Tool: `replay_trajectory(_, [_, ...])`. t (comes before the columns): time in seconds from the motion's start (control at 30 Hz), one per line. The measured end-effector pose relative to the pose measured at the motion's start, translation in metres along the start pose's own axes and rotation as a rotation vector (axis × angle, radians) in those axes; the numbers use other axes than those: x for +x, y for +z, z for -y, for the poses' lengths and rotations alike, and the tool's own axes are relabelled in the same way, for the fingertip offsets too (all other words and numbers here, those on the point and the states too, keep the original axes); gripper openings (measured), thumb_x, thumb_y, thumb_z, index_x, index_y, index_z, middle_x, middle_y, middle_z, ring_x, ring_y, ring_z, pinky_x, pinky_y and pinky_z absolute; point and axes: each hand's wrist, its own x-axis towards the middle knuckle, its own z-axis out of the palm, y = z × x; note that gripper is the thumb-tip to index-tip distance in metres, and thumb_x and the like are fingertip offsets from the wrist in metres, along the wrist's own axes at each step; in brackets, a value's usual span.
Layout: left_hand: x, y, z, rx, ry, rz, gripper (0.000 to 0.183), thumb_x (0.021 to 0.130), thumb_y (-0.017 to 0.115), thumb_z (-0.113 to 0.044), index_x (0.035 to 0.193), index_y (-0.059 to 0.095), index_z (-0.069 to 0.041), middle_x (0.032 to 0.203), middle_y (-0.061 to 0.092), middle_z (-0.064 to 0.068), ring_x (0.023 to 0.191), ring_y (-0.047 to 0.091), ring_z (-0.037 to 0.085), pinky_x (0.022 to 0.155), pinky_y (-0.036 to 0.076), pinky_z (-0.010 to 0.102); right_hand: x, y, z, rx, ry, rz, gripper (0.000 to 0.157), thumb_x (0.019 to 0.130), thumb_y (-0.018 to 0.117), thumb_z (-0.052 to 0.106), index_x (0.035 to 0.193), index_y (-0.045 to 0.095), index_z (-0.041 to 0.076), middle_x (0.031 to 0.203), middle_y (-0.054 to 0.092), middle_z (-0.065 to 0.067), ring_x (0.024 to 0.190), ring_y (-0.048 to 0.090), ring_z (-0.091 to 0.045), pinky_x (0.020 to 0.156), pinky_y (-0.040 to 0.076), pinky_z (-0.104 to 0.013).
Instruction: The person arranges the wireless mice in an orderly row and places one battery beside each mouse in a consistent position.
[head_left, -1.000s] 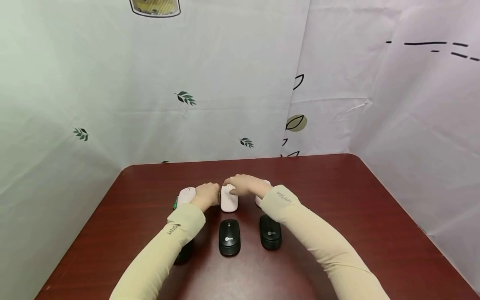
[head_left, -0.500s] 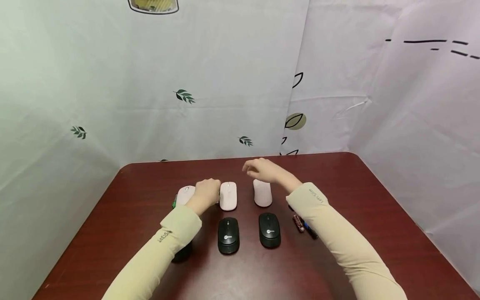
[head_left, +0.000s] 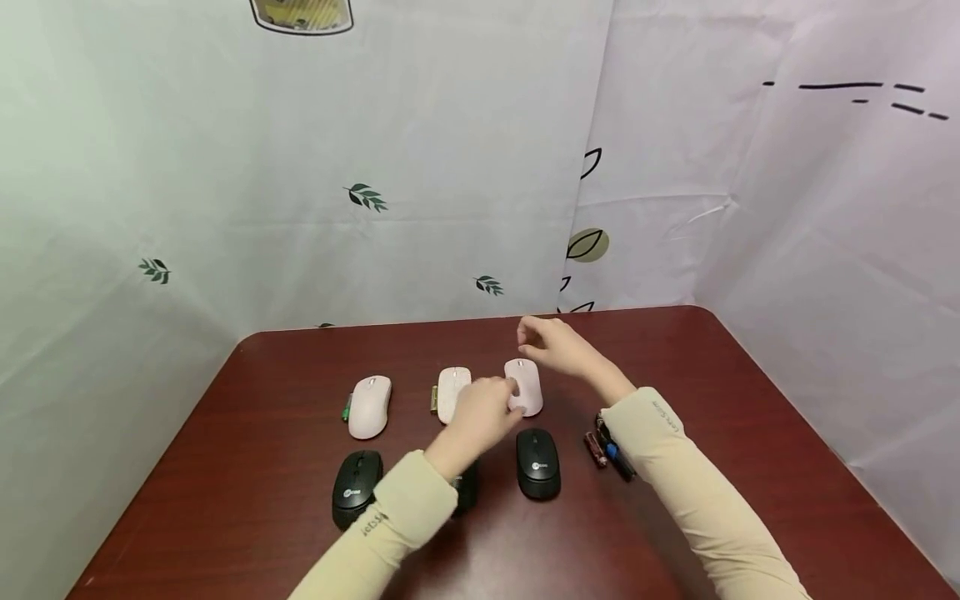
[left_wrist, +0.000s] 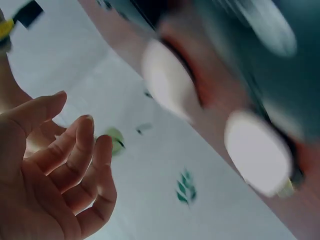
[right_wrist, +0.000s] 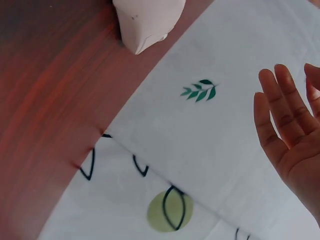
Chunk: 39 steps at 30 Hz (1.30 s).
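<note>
— Left hand [head_left: 483, 412]?
— One, fingers loosely bent, holding nothing, near the rightmost white mouse [head_left: 528, 387].
— Right hand [head_left: 557, 344]?
— One, equally unladen, near that mouse's far end.
— Mouse's place?
— On the table [head_left: 277, 425], behind a black mouse [head_left: 537, 463].

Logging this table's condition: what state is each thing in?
Left grip: empty, fingers relaxed
Right grip: empty, fingers relaxed
White mice: right side up
Black mice: right side up, middle partly hidden
Green cylinder: lying
Yellow cylinder: lying
Red cylinders: lying
Blue-black cylinders: lying, partly hidden
</note>
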Motion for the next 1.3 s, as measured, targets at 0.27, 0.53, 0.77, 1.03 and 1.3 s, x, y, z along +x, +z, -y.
replay_trajectory(0.27, [-0.009,0.024,-0.044,0.058,0.092,-0.066,0.016,0.082,0.070,-0.034,0.088,0.070,-0.018,0.076,0.066,-0.006,0.068,0.062,0.014,0.055,0.045,0.027,-0.016,-0.016,-0.030,0.041,0.038,-0.072,0.010,0.088,0.060,0.004,0.085,0.051,0.006,0.078,0.057,-0.005,0.071,0.052,-0.014,0.066,0.042,-0.030])
replay_trajectory(0.53, [-0.007,0.037,-0.066,0.044,0.142,-0.234,0.008,0.080,0.072,-0.029,0.078,0.070,-0.022,0.070,0.065,-0.010,0.062,0.059,0.008,0.051,0.040,0.020,-0.034,-0.018,-0.061,-0.051,0.115,-0.112,0.008,0.086,0.059,0.004,0.083,0.053,0.006,0.073,0.056,-0.004,0.065,0.047,-0.014,0.063,0.039,-0.029])
replay_trajectory(0.77, [-0.006,0.058,-0.077,0.148,0.195,-0.197,0.009,0.078,0.073,-0.028,0.074,0.067,-0.022,0.069,0.062,-0.008,0.061,0.055,0.010,0.050,0.038,0.021,-0.048,-0.017,-0.078,-0.069,0.192,-0.102,0.007,0.087,0.059,0.003,0.083,0.053,0.006,0.072,0.055,-0.005,0.061,0.046,-0.015,0.061,0.039,-0.030])
replay_trajectory(1.03, [0.002,0.076,-0.104,0.297,0.187,-0.096,0.009,0.080,0.071,-0.033,0.084,0.070,-0.024,0.079,0.061,-0.005,0.068,0.052,0.012,0.055,0.037,0.024,-0.055,-0.015,-0.085,-0.038,0.303,-0.133,0.004,0.091,0.056,0.006,0.087,0.053,0.005,0.073,0.056,-0.007,0.059,0.046,-0.016,0.058,0.039,-0.030])
replay_trajectory(1.3, [0.016,0.080,-0.112,0.288,0.017,0.134,0.027,0.076,0.075,-0.035,0.096,0.066,-0.019,0.082,0.062,-0.001,0.071,0.054,0.014,0.057,0.042,0.025,-0.056,-0.016,-0.085,-0.063,0.320,-0.136,0.005,0.090,0.056,0.006,0.086,0.053,0.004,0.071,0.054,-0.007,0.058,0.045,-0.016,0.058,0.038,-0.030])
